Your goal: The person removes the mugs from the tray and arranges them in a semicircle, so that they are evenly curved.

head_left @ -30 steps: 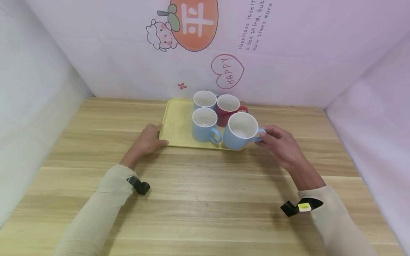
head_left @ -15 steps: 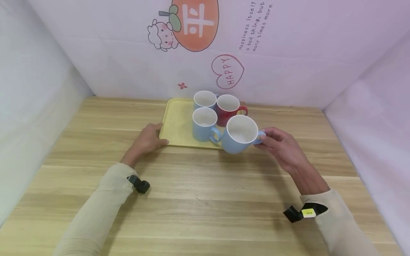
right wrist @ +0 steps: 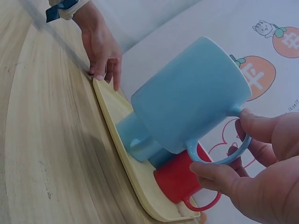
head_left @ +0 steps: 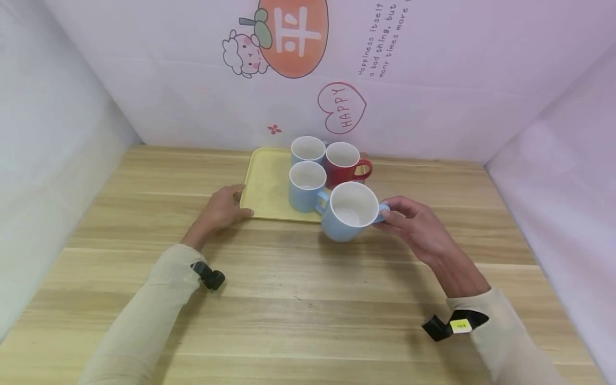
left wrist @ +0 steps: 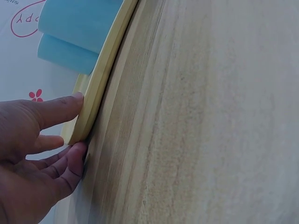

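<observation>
A light blue mug [head_left: 350, 211] with a white inside hangs tilted just above and in front of the yellow tray's right part. My right hand [head_left: 414, 227] pinches its handle between thumb and fingers, which the right wrist view shows up close. The tray [head_left: 267, 187] lies at the back of the table, its left end gripped at the front corner by my left hand [head_left: 222, 208]. On the tray stand two light blue mugs, a front mug [head_left: 304, 195] and a rear mug [head_left: 308, 149], and a red mug [head_left: 340, 171]. The held mug partly hides the front one's handle.
A white wall sheet [head_left: 168, 96] with cartoon prints rises right behind the tray. White side walls flank the wooden table [head_left: 298, 310]. Each sleeve bears a black wrist camera, such as the right camera [head_left: 437, 327].
My right hand has carried the light blue mug from the tray's front right corner toward me and slightly left. My left hand and the tray stay in place.
</observation>
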Demonstrator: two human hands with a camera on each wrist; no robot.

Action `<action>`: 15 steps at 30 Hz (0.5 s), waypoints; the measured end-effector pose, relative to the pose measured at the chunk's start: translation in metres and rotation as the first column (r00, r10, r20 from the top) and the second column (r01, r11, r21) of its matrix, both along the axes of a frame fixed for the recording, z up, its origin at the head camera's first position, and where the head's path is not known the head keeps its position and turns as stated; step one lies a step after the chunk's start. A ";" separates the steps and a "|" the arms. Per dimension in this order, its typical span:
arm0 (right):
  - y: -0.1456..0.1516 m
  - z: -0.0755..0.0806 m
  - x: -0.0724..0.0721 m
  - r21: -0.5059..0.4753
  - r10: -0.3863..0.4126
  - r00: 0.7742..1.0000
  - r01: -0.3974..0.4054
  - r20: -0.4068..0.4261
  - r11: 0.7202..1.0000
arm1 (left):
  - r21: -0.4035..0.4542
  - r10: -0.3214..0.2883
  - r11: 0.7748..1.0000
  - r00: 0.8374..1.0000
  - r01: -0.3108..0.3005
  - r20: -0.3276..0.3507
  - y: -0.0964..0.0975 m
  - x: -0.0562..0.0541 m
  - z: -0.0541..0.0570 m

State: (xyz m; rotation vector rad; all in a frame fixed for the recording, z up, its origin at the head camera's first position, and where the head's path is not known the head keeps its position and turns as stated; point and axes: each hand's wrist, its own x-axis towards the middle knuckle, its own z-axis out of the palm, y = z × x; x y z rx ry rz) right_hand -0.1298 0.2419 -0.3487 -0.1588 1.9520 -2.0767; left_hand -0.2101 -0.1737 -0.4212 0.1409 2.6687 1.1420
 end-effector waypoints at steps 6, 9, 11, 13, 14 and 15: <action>-0.006 0.001 0.003 0.020 0.004 1.000 -0.004 0.003 1.000 | -0.013 -0.002 1.000 1.000 0.002 0.009 -0.001 0.000 0.001; -0.008 0.001 0.004 0.020 0.012 1.000 -0.012 0.001 1.000 | -0.005 -0.005 1.000 1.000 0.005 0.010 -0.001 0.000 0.001; -0.010 0.001 0.004 0.030 0.021 1.000 -0.020 -0.007 0.999 | 0.000 -0.006 1.000 1.000 0.006 0.011 0.000 -0.001 0.000; -0.011 0.001 0.004 0.040 0.033 0.999 -0.032 -0.015 0.999 | 0.000 -0.005 1.000 1.000 0.005 0.013 -0.001 -0.001 0.000; -0.012 0.001 0.003 0.047 0.041 0.999 -0.040 -0.020 0.998 | -0.001 -0.004 1.000 1.000 0.004 0.013 -0.001 -0.001 0.000; -0.012 0.001 0.003 0.058 0.049 0.998 -0.047 -0.026 0.997 | -0.001 -0.004 1.000 1.000 0.004 0.013 -0.001 -0.001 0.000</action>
